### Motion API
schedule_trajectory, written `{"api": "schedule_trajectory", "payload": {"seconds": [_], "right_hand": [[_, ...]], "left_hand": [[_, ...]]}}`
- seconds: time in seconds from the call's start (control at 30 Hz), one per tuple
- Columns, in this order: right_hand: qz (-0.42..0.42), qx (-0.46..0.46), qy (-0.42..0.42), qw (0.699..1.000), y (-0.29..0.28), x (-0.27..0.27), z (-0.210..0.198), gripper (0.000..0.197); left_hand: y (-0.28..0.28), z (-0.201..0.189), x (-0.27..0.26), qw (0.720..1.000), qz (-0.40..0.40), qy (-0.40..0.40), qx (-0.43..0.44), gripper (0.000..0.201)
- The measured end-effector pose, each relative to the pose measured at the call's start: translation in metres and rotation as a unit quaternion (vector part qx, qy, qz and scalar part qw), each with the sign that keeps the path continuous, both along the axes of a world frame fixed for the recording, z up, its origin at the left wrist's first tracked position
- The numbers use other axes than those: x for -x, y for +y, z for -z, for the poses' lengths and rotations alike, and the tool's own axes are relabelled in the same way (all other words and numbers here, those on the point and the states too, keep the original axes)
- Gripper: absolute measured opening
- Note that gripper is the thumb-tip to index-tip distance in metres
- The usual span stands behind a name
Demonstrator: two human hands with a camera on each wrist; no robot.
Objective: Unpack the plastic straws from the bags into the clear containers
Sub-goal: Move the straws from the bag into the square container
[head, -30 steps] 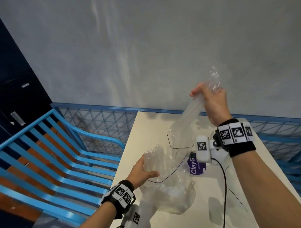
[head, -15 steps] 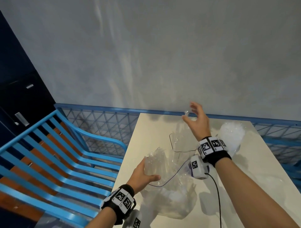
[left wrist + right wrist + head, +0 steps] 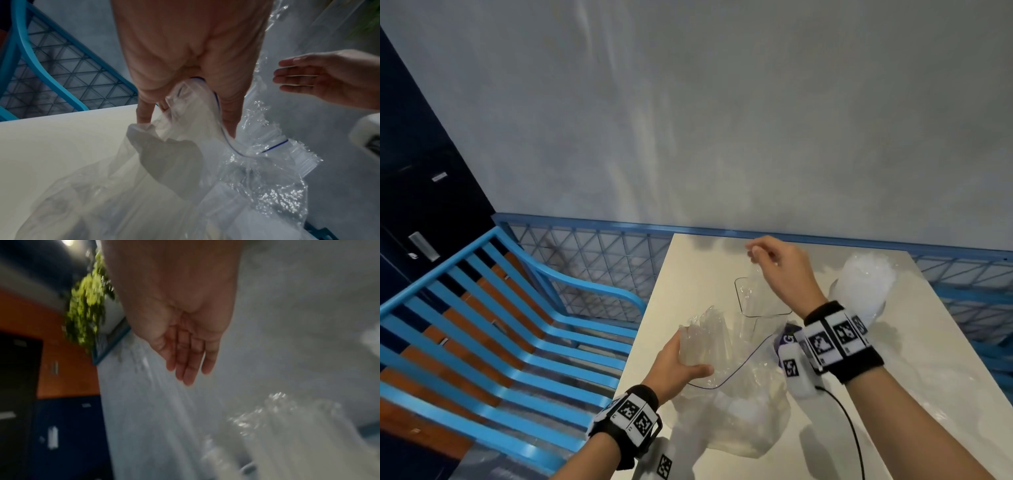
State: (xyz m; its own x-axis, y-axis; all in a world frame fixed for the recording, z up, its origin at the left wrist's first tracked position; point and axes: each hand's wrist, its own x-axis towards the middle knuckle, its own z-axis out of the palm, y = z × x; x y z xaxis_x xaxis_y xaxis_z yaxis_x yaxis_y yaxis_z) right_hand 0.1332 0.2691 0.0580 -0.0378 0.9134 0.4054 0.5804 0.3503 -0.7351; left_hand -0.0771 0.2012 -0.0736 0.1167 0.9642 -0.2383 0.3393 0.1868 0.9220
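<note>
**Two bare hands at a clear zip-top bag on the white table**

Left hand (image 3: pixel 677 364), near the table's (image 3: pixel 688 260) left edge: fingers and thumb curled round the mouth of the clear zip-top plastic bag (image 3: pixel 736 421), blue seal line (image 3: pixel 274 147) beside the thumb. Right hand (image 3: pixel 784 270), raised over the clear rectangular container (image 3: pixel 763 298) toward the far edge: fingers loosely extended, gripping nothing. Clear plastic straws (image 3: pixel 709 342) bunched upright in the bag mouth, against the left palm. Crumpled white plastic heap (image 3: pixel 866 284) at the far right corner.

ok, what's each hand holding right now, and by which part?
Left hand grips the clear zip bag by its open mouth, at the blue zip strip. Right hand holds nothing, fingers relaxed above the clear container.
</note>
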Motion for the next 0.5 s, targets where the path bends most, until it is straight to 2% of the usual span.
{"api": "schedule_trajectory", "payload": {"seconds": [0.07, 0.13, 0.17, 0.2, 0.27, 0.33, 0.4, 0.5], "right_hand": [[-0.047, 0.108, -0.032, 0.993, -0.023, 0.008, 0.004, 0.019], [-0.074, 0.245, -0.132, 0.958, -0.041, 0.016, 0.025, 0.019], [-0.068, 0.295, -0.161, 0.939, -0.049, 0.02, 0.038, 0.026], [-0.055, 0.326, -0.163, 0.93, -0.054, 0.022, 0.052, 0.042], [-0.04, 0.35, -0.102, 0.93, -0.068, 0.024, 0.074, 0.08], [-0.041, 0.327, -0.013, 0.944, -0.069, 0.029, 0.086, 0.104], [-0.04, 0.292, 0.033, 0.955, -0.068, 0.032, 0.092, 0.113], [-0.031, 0.276, 0.105, 0.955, -0.068, 0.036, 0.1, 0.105]], "left_hand": [[0.001, 0.001, 0.003, 1.0, -0.007, -0.002, -0.001, 0.061], [0.002, 0.005, 0.006, 1.0, -0.014, -0.006, -0.003, 0.059], [0.002, 0.006, 0.007, 1.0, -0.015, -0.008, -0.002, 0.058], [0.002, 0.007, 0.008, 1.0, -0.016, -0.01, -0.001, 0.057], [-0.006, 0.008, 0.005, 1.0, -0.008, -0.007, 0.001, 0.052], [-0.006, 0.007, 0.005, 1.0, -0.002, -0.014, -0.002, 0.049], [-0.004, 0.003, 0.003, 1.0, 0.004, -0.021, -0.004, 0.049], [-0.002, 0.001, 0.001, 1.0, 0.009, -0.022, -0.005, 0.049]]}}
